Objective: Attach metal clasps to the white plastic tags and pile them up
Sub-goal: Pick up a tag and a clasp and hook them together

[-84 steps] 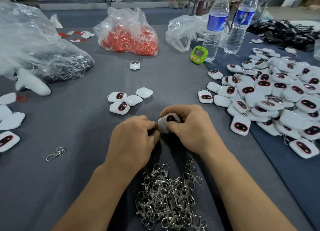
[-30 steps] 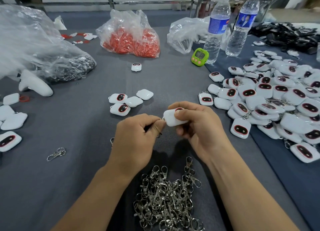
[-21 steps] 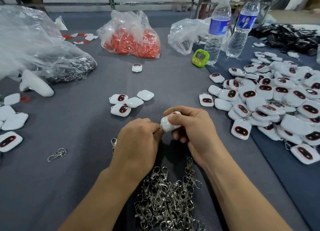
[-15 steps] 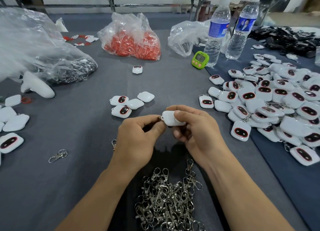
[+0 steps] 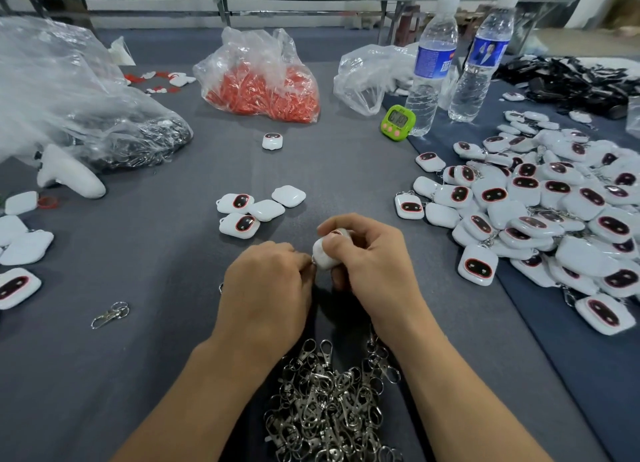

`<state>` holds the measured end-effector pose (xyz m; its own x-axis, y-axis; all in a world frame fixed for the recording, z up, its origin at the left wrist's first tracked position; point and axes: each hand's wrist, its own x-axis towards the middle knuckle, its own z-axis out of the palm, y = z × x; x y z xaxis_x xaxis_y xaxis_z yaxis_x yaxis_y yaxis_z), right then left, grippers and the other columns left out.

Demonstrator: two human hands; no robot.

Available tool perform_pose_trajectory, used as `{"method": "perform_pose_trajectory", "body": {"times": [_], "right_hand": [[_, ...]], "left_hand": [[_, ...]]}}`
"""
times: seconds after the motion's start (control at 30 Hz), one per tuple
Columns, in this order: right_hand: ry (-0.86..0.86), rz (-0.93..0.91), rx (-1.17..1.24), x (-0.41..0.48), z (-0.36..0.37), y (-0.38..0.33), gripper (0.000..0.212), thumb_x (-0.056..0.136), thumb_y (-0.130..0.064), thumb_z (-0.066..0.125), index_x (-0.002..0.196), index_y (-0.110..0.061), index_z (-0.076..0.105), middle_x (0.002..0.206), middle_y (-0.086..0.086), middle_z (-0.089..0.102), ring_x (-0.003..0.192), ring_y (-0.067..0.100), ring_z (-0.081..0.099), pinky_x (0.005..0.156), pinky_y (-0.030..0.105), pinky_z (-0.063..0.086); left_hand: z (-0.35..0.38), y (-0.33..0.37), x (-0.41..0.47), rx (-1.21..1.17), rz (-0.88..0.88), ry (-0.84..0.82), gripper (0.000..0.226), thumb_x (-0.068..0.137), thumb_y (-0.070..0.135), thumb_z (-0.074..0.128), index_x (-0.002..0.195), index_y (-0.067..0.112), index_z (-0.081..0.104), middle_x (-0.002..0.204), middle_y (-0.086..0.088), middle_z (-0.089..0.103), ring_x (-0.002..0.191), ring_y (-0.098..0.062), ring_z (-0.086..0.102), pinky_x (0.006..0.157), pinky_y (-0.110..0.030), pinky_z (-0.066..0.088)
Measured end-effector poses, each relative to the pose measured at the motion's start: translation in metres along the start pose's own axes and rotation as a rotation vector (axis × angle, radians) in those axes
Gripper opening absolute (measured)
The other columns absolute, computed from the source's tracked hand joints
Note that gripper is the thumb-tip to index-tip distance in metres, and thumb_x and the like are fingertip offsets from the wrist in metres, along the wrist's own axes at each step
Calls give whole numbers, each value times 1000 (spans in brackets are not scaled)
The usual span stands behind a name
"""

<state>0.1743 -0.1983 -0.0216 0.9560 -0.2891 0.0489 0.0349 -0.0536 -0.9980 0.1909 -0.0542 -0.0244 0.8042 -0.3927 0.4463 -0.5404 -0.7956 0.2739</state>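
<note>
My right hand (image 5: 370,257) grips a white plastic tag (image 5: 323,253) above the table centre. My left hand (image 5: 268,285) is curled against the tag's left corner, pinching a metal clasp that is almost wholly hidden by the fingers. A heap of silver clasps (image 5: 329,406) lies between my forearms. A few bare tags (image 5: 258,210) sit just beyond my hands. A large pile of tags with clasps (image 5: 540,208) covers the right side.
A bag of red parts (image 5: 259,83), clear plastic bags (image 5: 69,97), two water bottles (image 5: 431,59), and a green timer (image 5: 398,122) stand at the back. One loose clasp (image 5: 110,315) lies at the left; more white tags (image 5: 17,246) sit by the left edge.
Both hands have lowered slightly and closed together. The tag has turned in my right hand, its corner now pressed against my left fingers.
</note>
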Motion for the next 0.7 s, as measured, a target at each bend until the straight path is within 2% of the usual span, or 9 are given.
{"method": "perform_pose_trajectory", "body": {"times": [0.1,0.17,0.23,0.37,0.47,0.53,0.6,0.63,0.7], "right_hand": [[5,45,48,1,0,-2,19,93,-7,60,87,-18,74,57,7,60,42,15,48,42,20,36],[0,83,155,2,-2,-7,26,97,-3,53,87,-17,72,62,8,63,40,14,46,39,19,33],[2,117,227,4,-4,-10,28,101,-5,48,89,-15,71,61,5,64,39,13,44,38,19,31],[3,152,301,4,-4,-11,28,103,-6,45,98,-11,71,59,5,64,37,12,43,37,19,29],[20,120,305,1,-2,-11,24,102,-6,48,97,-12,71,63,6,64,38,12,43,37,18,30],[48,57,204,-1,1,-8,20,99,-6,55,95,-16,71,64,5,63,40,14,45,40,20,36],[81,-36,-29,-5,6,-3,16,95,-13,60,94,-24,70,63,-4,66,49,13,54,51,25,46],[95,-84,-145,-7,9,-1,14,93,-18,61,95,-29,69,64,-7,68,54,8,58,57,21,48],[125,-141,-244,-10,13,2,15,93,-24,61,98,-37,65,68,-12,69,63,3,63,57,10,45]], "left_hand": [[1,0,0,-204,-166,-15,22,93,34,64,77,22,73,65,5,60,66,-19,55,59,-36,38],[0,0,5,-529,-319,-40,14,92,35,68,82,32,78,63,10,66,60,-6,58,57,-23,43],[-2,3,10,-784,-398,-79,21,91,28,72,78,42,79,56,14,62,51,1,50,52,-12,38],[-4,10,13,-968,-489,-103,30,91,21,72,71,42,80,56,7,58,55,-5,47,59,-20,42],[-5,11,8,-818,-413,-35,22,88,22,75,72,35,80,54,9,59,51,-7,46,53,-18,39],[-4,9,5,-485,-290,-23,19,89,27,72,72,24,78,58,4,62,58,-12,53,57,-28,39],[-6,11,2,-116,-140,-36,30,88,31,60,66,17,75,59,1,59,62,-22,54,57,-35,31],[-6,12,2,-4,-77,-30,31,84,29,58,60,15,72,57,-2,57,59,-25,52,57,-31,28],[-8,15,1,72,-21,-4,29,78,20,61,50,13,63,52,-5,53,52,-28,49,55,-32,27]]}}
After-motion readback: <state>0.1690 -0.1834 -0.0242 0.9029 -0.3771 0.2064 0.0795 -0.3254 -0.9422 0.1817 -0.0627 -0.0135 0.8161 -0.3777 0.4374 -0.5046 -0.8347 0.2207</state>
